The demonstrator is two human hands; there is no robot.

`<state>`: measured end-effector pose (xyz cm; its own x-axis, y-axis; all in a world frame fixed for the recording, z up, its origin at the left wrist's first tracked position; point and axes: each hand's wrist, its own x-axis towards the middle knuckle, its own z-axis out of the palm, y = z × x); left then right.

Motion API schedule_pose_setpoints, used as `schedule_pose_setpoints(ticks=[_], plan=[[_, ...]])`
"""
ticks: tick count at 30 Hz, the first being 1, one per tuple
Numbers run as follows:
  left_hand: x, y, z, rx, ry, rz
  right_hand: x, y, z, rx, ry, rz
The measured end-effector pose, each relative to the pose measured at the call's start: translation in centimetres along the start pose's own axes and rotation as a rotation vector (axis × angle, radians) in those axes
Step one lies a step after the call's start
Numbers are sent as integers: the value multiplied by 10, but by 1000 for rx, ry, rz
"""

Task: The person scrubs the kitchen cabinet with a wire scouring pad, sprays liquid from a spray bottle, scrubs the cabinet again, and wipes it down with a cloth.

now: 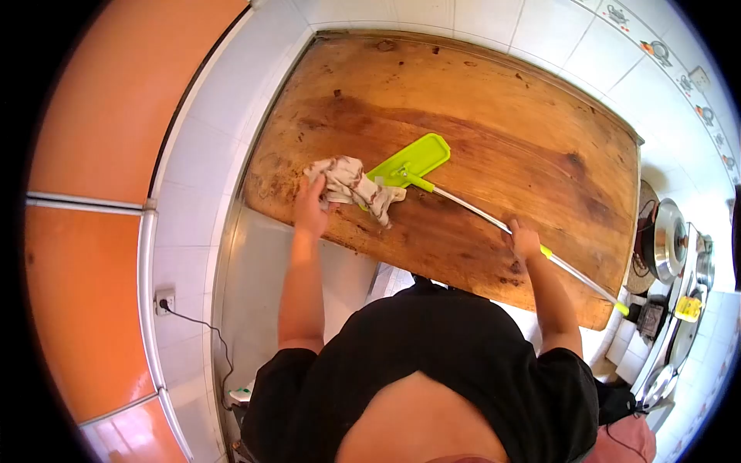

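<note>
A green flat mop head (423, 158) lies on the wooden tabletop (494, 123), its silver pole (472, 210) running down to the right past the table's edge. My right hand (525, 238) is closed round the pole near its middle. On the left, my left hand (311, 207) grips a crumpled white and brown patterned cloth (347, 181). The cloth covers the left end of the mop head, and a loose end of it hangs toward the table's near side.
Orange cabinets (100, 100) stand at the left, with a plug and cord (164, 303) on the tiled wall below. At the right are a lidded pan (670, 241), a yellow item (688, 309) and other cookware. Tiled walls border the table's back.
</note>
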<state>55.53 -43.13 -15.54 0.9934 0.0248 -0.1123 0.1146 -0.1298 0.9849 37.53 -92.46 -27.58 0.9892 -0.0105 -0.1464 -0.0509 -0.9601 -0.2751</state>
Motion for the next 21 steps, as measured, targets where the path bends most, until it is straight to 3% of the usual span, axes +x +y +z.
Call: schedule_pose_setpoints(ticks=[3, 4, 7, 9, 13, 14, 16, 20, 21], plan=[[2, 56, -5, -609, -2, -166, -13, -7, -19, -40, -145, 117], [3, 72, -4, -520, 132, -193, -17, -6, -22, -41, -81, 115], [32, 62, -41, -22, 160, -25, -35, 5, -35, -23, 100, 83], [25, 99, -31, -223, 33, -8, -45, 9, -54, 24, 223, 31], [32, 154, -15, -303, -17, 11, -66, 12, -103, 115, 107, 122], [34, 165, -15, -268, -45, 19, -71, 14, -113, 193, 151, 45], [30, 194, -8, -197, -104, 30, -81, 11, -141, 256, 36, 3], [44, 225, -14, 454, -183, 214, -83, 3, -145, 634, -402, 3], [48, 233, -11, 548, -183, 192, -82, 4, -147, 633, -387, -2]])
